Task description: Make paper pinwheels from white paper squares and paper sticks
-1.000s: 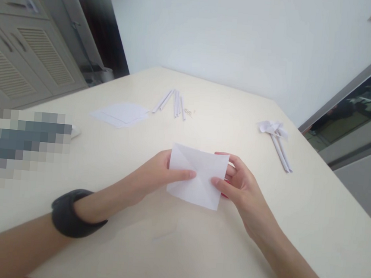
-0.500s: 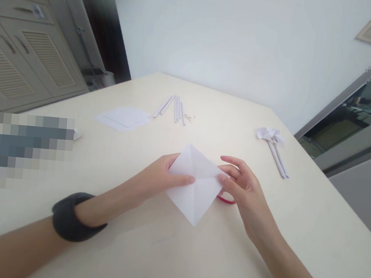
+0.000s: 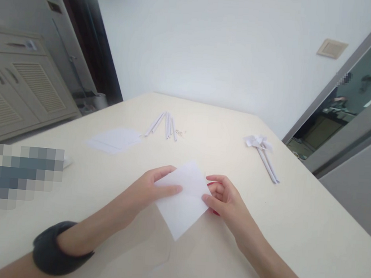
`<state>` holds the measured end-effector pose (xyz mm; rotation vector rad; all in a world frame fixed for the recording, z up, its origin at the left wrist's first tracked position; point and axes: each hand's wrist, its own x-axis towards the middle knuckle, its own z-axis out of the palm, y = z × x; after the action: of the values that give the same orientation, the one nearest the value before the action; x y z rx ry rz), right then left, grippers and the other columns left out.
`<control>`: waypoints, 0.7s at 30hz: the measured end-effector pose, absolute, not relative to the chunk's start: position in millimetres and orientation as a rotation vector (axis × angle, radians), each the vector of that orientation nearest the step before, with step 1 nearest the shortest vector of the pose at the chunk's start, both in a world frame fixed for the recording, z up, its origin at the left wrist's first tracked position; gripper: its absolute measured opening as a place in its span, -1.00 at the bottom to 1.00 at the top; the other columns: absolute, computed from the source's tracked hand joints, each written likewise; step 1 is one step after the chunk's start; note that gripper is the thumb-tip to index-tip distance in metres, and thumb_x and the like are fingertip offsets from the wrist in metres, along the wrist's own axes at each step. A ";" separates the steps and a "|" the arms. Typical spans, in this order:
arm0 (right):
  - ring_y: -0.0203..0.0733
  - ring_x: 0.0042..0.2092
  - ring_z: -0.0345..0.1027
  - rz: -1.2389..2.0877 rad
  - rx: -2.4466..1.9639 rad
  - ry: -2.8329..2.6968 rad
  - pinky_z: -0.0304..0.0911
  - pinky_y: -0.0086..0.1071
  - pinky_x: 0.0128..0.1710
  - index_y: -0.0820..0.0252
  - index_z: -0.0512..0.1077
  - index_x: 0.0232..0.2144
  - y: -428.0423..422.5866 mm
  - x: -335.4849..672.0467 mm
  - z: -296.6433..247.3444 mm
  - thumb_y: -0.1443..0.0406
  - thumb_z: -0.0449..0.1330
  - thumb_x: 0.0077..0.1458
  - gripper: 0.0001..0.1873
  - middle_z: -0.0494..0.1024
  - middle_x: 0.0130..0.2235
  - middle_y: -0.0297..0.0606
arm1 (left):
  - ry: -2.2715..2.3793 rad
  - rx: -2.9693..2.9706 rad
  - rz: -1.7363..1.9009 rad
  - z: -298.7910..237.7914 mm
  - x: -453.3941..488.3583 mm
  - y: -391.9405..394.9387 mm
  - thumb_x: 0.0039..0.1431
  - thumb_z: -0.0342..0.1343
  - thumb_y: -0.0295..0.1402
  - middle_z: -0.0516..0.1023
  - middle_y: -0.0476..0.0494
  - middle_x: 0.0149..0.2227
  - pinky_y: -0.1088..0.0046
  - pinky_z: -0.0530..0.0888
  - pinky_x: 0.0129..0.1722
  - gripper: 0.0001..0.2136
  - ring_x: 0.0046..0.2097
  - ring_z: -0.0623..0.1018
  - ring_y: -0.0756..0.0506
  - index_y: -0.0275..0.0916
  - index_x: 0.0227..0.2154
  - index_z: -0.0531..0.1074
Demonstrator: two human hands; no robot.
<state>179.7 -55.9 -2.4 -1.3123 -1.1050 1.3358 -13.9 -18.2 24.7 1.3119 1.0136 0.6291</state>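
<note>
A white square sheet of paper (image 3: pixel 182 208) is held up over the table, one corner pointing toward me. My left hand (image 3: pixel 155 188) pinches its left side, thumb on top and fingers behind. At the right corner, my right hand (image 3: pixel 224 198) grips it between thumb and fingers, the index finger stretched out beyond the edge. Behind the right hand, part of a red object (image 3: pixel 216 212) shows; most of it is hidden. A dark band circles my left wrist.
On the pale table (image 3: pixel 123 254) lie a stack of white sheets (image 3: pixel 114 140), several rolled paper sticks (image 3: pixel 168 125), small pale loops (image 3: pixel 180 133) and paper pinwheels on sticks (image 3: pixel 267 163). A thin strip (image 3: pixel 165 260) lies in front. A wall (image 3: pixel 196 45) stands behind.
The sheet has tilted, and the crossing creases seen earlier have faded from view. Both hands keep their hold on it. The whole view has shifted, placing the table lower.
</note>
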 end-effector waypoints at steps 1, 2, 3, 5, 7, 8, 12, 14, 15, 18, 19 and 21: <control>-0.30 -0.40 0.25 1.333 -1.323 -1.105 0.12 -0.46 -0.48 0.10 0.24 -0.22 -55.8 180.0 -3.1 0.28 0.24 -0.08 -0.66 0.35 -0.44 -0.43 | 1.004 1.303 0.626 25.2 -14.5 -18.1 0.00 0.17 -0.31 0.56 -0.13 -0.21 0.34 0.42 -0.28 -0.70 -0.22 0.54 -0.21 -0.20 -0.16 0.42; -0.32 -0.42 0.23 1.323 -1.326 -1.104 0.11 -0.46 -0.49 0.10 0.23 -0.22 -55.9 180.4 -3.1 0.29 0.23 -0.08 -0.66 0.34 -0.44 -0.44 | 0.991 1.289 0.626 25.6 -15.0 -17.8 0.02 0.16 -0.31 0.55 -0.14 -0.21 0.34 0.42 -0.25 -0.72 -0.21 0.53 -0.21 -0.21 -0.16 0.43; -0.33 -0.44 0.22 1.309 -1.321 -1.101 0.10 -0.46 -0.49 0.10 0.23 -0.22 -56.3 180.9 -2.6 0.29 0.22 -0.07 -0.67 0.33 -0.45 -0.45 | 0.974 1.270 0.634 25.9 -15.1 -17.5 0.03 0.15 -0.32 0.55 -0.15 -0.19 0.34 0.41 -0.21 -0.72 -0.18 0.53 -0.21 -0.21 -0.15 0.42; -0.36 -0.47 0.19 1.275 -1.290 -1.090 0.10 -0.46 -0.49 0.10 0.22 -0.21 -57.7 181.9 -0.2 0.31 0.19 -0.04 -0.69 0.30 -0.47 -0.48 | 0.928 1.226 0.670 26.1 -14.6 -16.6 0.05 0.15 -0.35 0.53 -0.16 -0.13 0.33 0.38 -0.11 -0.70 -0.11 0.50 -0.20 -0.21 -0.11 0.41; -0.37 -0.48 0.19 1.239 -1.259 -1.069 0.10 -0.45 -0.47 0.09 0.22 -0.21 -59.3 182.5 2.9 0.32 0.17 -0.02 -0.71 0.27 -0.49 -0.50 | 0.860 1.182 0.702 25.1 -13.4 -15.7 0.07 0.13 -0.38 0.51 -0.18 -0.08 0.33 0.34 -0.03 -0.69 -0.03 0.47 -0.19 -0.22 -0.08 0.40; -0.37 -0.48 0.19 1.225 -1.253 -1.058 0.10 -0.45 -0.46 0.08 0.22 -0.21 -60.0 182.5 4.3 0.32 0.17 -0.02 -0.71 0.27 -0.49 -0.51 | 0.820 1.158 0.716 24.0 -12.6 -15.4 0.09 0.11 -0.38 0.50 -0.19 -0.06 0.33 0.33 -0.01 -0.70 -0.01 0.45 -0.19 -0.22 -0.08 0.39; -0.37 -0.48 0.18 1.221 -1.256 -1.071 0.11 -0.45 -0.47 0.07 0.22 -0.21 -60.7 181.2 4.9 0.32 0.18 -0.02 -0.71 0.26 -0.49 -0.51 | 0.701 1.076 0.827 16.2 -10.1 -14.9 0.17 0.03 -0.27 0.51 -0.17 -0.08 0.35 0.35 -0.02 -0.76 -0.01 0.45 -0.18 -0.20 -0.14 0.43; -0.36 -0.47 0.20 1.241 -1.260 -1.102 0.14 -0.44 -0.46 0.08 0.22 -0.21 -59.7 180.4 2.4 0.31 0.19 -0.04 -0.70 0.29 -0.46 -0.48 | 0.703 1.068 0.863 12.5 -9.8 -14.6 0.18 0.02 -0.22 0.52 -0.17 -0.11 0.37 0.37 -0.08 -0.76 -0.05 0.47 -0.17 -0.19 -0.17 0.45; -0.34 -0.45 0.23 1.254 -1.259 -1.119 0.16 -0.43 -0.46 0.08 0.22 -0.21 -59.0 180.1 0.8 0.31 0.20 -0.04 -0.69 0.32 -0.44 -0.46 | 0.724 1.074 0.856 11.1 -10.0 -14.4 0.17 0.02 -0.21 0.53 -0.17 -0.12 0.38 0.38 -0.12 -0.75 -0.08 0.48 -0.18 -0.19 -0.18 0.45; -0.26 -0.35 0.34 1.292 -1.243 -1.164 0.24 -0.38 -0.39 0.08 0.23 -0.20 -57.3 178.8 -4.1 0.29 0.21 -0.06 -0.67 0.41 -0.34 -0.38 | 0.840 1.126 0.833 9.0 -10.2 -14.4 0.14 0.06 -0.19 0.54 -0.17 -0.17 0.39 0.39 -0.19 -0.74 -0.17 0.51 -0.16 -0.22 -0.21 0.46; -0.23 -0.31 0.36 1.302 -1.231 -1.176 0.26 -0.34 -0.34 0.08 0.24 -0.20 -57.0 178.3 -5.4 0.28 0.22 -0.06 -0.66 0.43 -0.31 -0.36 | 0.884 1.150 0.828 8.9 -10.0 -14.7 0.12 0.07 -0.18 0.55 -0.17 -0.20 0.40 0.39 -0.20 -0.74 -0.20 0.51 -0.15 -0.22 -0.23 0.46; -0.17 -0.24 0.38 1.326 -1.202 -1.194 0.29 -0.27 -0.26 0.10 0.25 -0.21 -57.2 177.1 -6.9 0.26 0.24 -0.08 -0.65 0.46 -0.26 -0.31 | 0.949 1.200 0.813 9.0 -9.1 -16.1 0.11 0.07 -0.14 0.54 -0.13 -0.27 0.42 0.38 -0.26 -0.74 -0.26 0.50 -0.12 -0.23 -0.29 0.46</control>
<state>177.1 -57.2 -6.9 -1.2015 -1.1943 1.3261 -9.1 -16.1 9.0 1.1995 0.9493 0.8131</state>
